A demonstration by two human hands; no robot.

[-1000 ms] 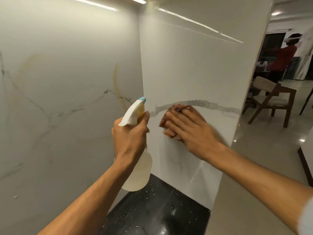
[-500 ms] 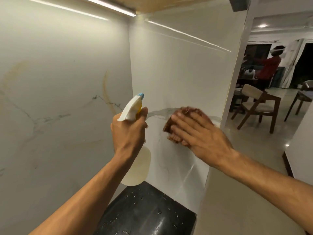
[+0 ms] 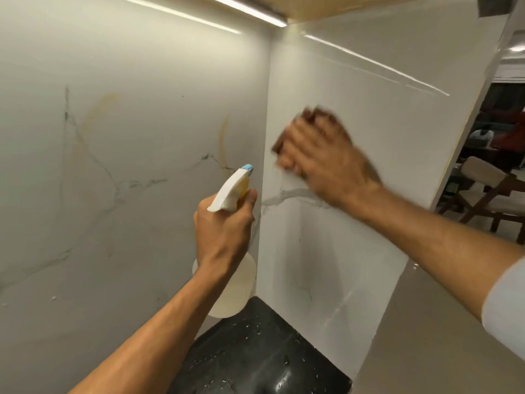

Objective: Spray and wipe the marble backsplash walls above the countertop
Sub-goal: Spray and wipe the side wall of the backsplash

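My left hand grips a white spray bottle by its neck, the blue nozzle pointing toward the corner of the two marble walls. My right hand presses a brown cloth flat against the right marble wall, above a grey vein; the hand is blurred by motion and covers most of the cloth. The left marble wall shows grey veins and yellowish streaks. The black countertop lies below, speckled with droplets.
A light strip runs under the wooden cabinet above. Past the right wall's edge, a wooden chair and a person in red stand in the room beyond. A beige panel faces me at lower right.
My right hand slid the cloth upward along the right wall, from on the grey vein to well above it. My left hand kept its hold on the bottle near the corner.
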